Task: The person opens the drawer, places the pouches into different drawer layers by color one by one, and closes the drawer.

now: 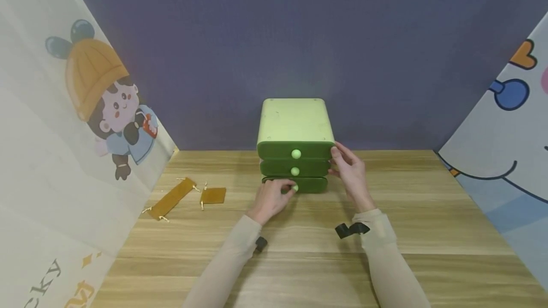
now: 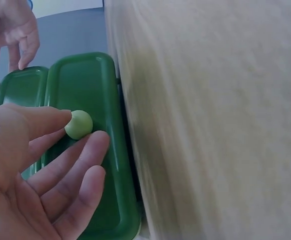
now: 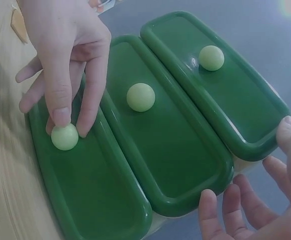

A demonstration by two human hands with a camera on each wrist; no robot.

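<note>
A small cabinet (image 1: 295,118) with a pale green top and three dark green drawers stands against the back wall. In front of the bottom drawer (image 1: 314,185), my left hand (image 1: 270,199) pinches its round pale green knob (image 2: 79,124) between thumb and fingers. My right hand (image 1: 352,175) touches the cabinet's right side. Its thumb (image 3: 286,131) lies at the corner of the top drawer (image 3: 220,95), and its fingertips touch the end of the middle drawer (image 3: 170,145). The drawer fronts sit close together, stacked one above another.
On the wooden table (image 1: 299,270), to the left of the cabinet, lie a long brown drawstring pouch (image 1: 172,198) and a smaller brown pouch (image 1: 213,196). A dark blue wall (image 1: 295,37) rises behind; printed panels with cartoon figures flank the table.
</note>
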